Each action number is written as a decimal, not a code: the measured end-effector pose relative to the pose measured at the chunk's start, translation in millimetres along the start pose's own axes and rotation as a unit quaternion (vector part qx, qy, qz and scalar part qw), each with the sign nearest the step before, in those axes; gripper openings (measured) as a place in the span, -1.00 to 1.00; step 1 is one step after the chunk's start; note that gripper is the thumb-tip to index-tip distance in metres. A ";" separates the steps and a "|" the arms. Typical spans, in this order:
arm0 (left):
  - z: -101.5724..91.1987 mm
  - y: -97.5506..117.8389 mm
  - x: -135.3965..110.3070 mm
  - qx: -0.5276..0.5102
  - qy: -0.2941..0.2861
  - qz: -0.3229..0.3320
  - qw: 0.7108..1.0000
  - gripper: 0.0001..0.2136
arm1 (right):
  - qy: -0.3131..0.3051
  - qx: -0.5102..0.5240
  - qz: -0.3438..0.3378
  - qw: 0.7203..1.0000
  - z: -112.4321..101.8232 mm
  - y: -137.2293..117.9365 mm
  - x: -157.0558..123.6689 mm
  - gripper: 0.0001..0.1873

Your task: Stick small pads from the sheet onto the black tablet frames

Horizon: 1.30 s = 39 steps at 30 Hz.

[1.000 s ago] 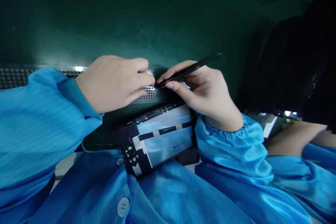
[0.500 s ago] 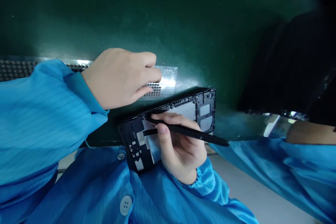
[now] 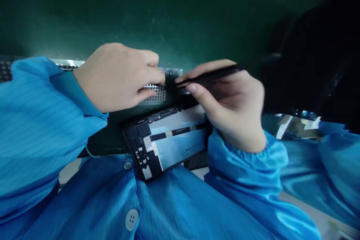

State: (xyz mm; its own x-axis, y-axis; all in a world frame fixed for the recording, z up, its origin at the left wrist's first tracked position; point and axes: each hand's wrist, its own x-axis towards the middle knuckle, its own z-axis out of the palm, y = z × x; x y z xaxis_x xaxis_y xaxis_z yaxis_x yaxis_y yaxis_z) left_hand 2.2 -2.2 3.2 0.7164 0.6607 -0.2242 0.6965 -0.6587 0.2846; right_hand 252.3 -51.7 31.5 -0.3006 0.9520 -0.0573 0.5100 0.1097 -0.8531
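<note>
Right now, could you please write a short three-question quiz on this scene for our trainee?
1. Which hand holds the slim black tool?
2. True or false: the opened device lies nearer the blue jacket front than the gridded strip does.
3. The left hand is at: a) the opened device, b) the gridded strip, c) a jacket button.

Key: 1. The right hand. 2. True. 3. b.
</note>
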 end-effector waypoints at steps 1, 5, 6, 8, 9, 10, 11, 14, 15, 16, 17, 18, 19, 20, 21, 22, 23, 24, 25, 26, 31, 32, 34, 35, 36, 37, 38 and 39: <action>0.0 -0.2 -0.2 0.012 -0.002 -0.002 1.000 -0.67 | -0.032 0.019 0.008 0.999 -3.8 7.9 9.0 -0.87; -1.2 1.7 -2.8 0.035 -0.009 0.003 0.999 -0.62 | -0.066 0.075 0.028 0.995 -0.2 24.0 19.9 -0.75; -1.8 2.4 -3.3 0.036 -0.009 0.006 0.999 -0.60 | -0.062 0.081 0.027 0.994 2.0 24.3 18.8 -0.75; -3.0 3.5 -3.4 0.037 -0.012 0.008 0.999 -0.59 | -0.059 0.076 0.024 0.995 4.0 22.6 17.1 -0.77; -3.4 3.7 -3.0 0.038 -0.015 0.004 0.999 -0.59 | -0.063 0.067 0.024 0.995 3.6 21.3 17.3 -0.78; -3.7 3.8 -2.4 0.037 -0.021 0.000 0.999 -0.59 | -0.069 0.057 0.025 0.996 2.5 19.9 18.5 -0.77; -3.9 3.8 -1.7 0.035 -0.025 -0.002 0.999 -0.59 | -0.074 0.046 0.026 0.996 0.8 18.5 20.1 -0.77; -3.7 3.7 -0.8 0.026 -0.019 -0.006 0.999 -0.60 | -0.079 0.029 0.031 0.996 -2.4 12.7 21.7 -0.79; -3.6 3.9 -1.1 0.020 -0.009 -0.004 1.000 -0.61 | -0.074 0.034 0.034 0.996 -1.2 9.7 18.6 -0.82; -3.5 4.1 -1.5 0.014 0.002 -0.002 1.000 -0.62 | -0.058 0.049 0.035 0.996 1.9 6.0 12.8 -0.86; -3.5 4.5 -2.1 0.008 0.010 -0.001 1.000 -0.63 | -0.028 0.069 0.037 0.997 7.2 1.9 4.2 -0.91; -3.6 4.8 -2.7 0.001 0.012 -0.001 1.000 -0.63 | 0.017 0.088 0.041 0.995 14.7 -2.5 -6.8 -0.96; -3.7 5.1 -3.3 -0.006 0.011 -0.003 1.000 -0.63 | 0.072 0.103 0.044 0.991 24.0 -6.6 -19.4 -0.97; -3.7 5.3 -3.7 -0.013 0.007 -0.007 1.000 -0.63 | 0.128 0.110 0.047 0.984 34.6 -10.1 -32.4 -0.95; -3.6 5.4 -4.0 -0.020 0.004 -0.011 1.000 -0.64 | 0.174 0.110 0.046 0.977 45.7 -12.6 -44.7 -0.94; -3.4 5.2 -4.2 -0.026 0.000 -0.014 1.000 -0.64 | 0.207 0.103 0.039 0.972 56.5 -14.0 -55.3 -0.93; -3.1 4.9 -4.3 -0.030 0.002 -0.015 0.999 -0.64 | 0.224 0.095 0.027 0.970 66.1 -14.2 -63.3 -0.93; -2.8 4.5 -4.4 -0.032 0.005 -0.016 0.999 -0.64 | 0.231 0.087 0.010 0.969 73.9 -13.5 -68.6 -0.91; -2.4 3.9 -4.5 -0.031 0.008 -0.015 0.999 -0.64 | 0.232 0.079 -0.004 0.969 79.7 -12.0 -71.2 -0.90; -2.0 3.3 -4.7 -0.029 0.009 -0.015 0.999 -0.63 | 0.231 0.070 -0.014 0.970 83.5 -10.3 -71.8 -0.88; -0.8 1.5 -6.6 -0.014 0.022 -0.008 1.000 -0.64 | 0.214 0.044 -0.014 0.976 83.9 -9.1 -69.5 -0.83; -0.8 1.7 -7.0 -0.013 0.023 -0.007 1.000 -0.63 | 0.205 0.038 -0.017 0.978 81.8 -11.4 -70.5 -0.81; -1.1 2.4 -7.8 -0.010 0.028 -0.005 1.000 -0.61 | 0.172 0.014 -0.023 0.985 74.2 -17.6 -71.4 -0.74; -1.2 2.7 -8.0 -0.009 0.029 -0.004 1.000 -0.60 | 0.149 -0.002 -0.021 0.989 68.3 -20.6 -70.0 -0.71; -1.3 3.0 -8.0 -0.007 0.030 -0.002 1.000 -0.61 | 0.127 -0.019 -0.016 0.992 60.9 -22.8 -66.4 -0.68; -1.4 3.1 -7.8 -0.003 0.027 -0.002 1.000 -0.62 | 0.110 -0.034 -0.011 0.993 52.4 -23.7 -60.4 -0.68; -1.4 3.0 -7.4 0.000 0.026 0.000 1.000 -0.63 | 0.095 -0.042 -0.004 0.995 43.3 -23.0 -52.1 -0.71; -1.4 2.9 -7.0 0.002 0.024 0.001 1.000 -0.64 | 0.080 -0.042 -0.001 0.996 34.2 -20.6 -42.1 -0.77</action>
State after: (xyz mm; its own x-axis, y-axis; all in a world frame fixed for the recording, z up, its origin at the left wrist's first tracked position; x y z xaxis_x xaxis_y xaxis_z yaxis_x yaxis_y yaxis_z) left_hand -0.9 -8.2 6.8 0.7154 0.6757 -0.1777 0.6949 -0.6617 0.2815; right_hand 226.9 -103.8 33.7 -0.1722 0.9845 0.0335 0.5772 0.1285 -0.8064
